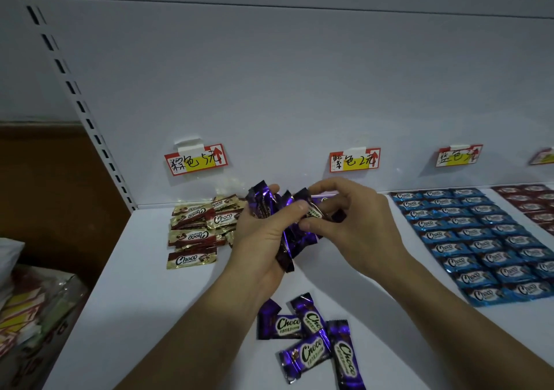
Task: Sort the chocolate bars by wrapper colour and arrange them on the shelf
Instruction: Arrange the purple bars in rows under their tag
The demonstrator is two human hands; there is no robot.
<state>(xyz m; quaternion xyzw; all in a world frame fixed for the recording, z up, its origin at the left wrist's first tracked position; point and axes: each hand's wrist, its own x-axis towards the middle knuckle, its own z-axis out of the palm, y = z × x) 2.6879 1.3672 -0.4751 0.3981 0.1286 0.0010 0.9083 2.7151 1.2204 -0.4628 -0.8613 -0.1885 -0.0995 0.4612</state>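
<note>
Watching from the far end of the link, I read this as the purple stage of the sort. The left hand (260,239) is curled round a fanned bunch of purple bars (295,238), held over the middle of the shelf (144,299), just below the middle tag (355,160) on the back panel. I judge the bunch serves as a magazine, so bars can be dealt off one at a time. The right hand (356,224) is half closed, with thumb and forefinger pinching a single bar (314,213) at the right edge of that bunch. Its other fingers are loosely bent and touch nothing I can make out. Four loose purple bars (311,338) lie jumbled at the near edge, probably next to be gathered. To the right, the blue bars (479,245) lie in neat rows under their own tag (458,155), which suggests the pattern the purple ones should follow. The red bars (533,200) sit beyond them. To the left, the gold-and-brown bars (195,227) are heaped untidily beneath the left tag (196,158), so that lot looks unarranged.
</note>
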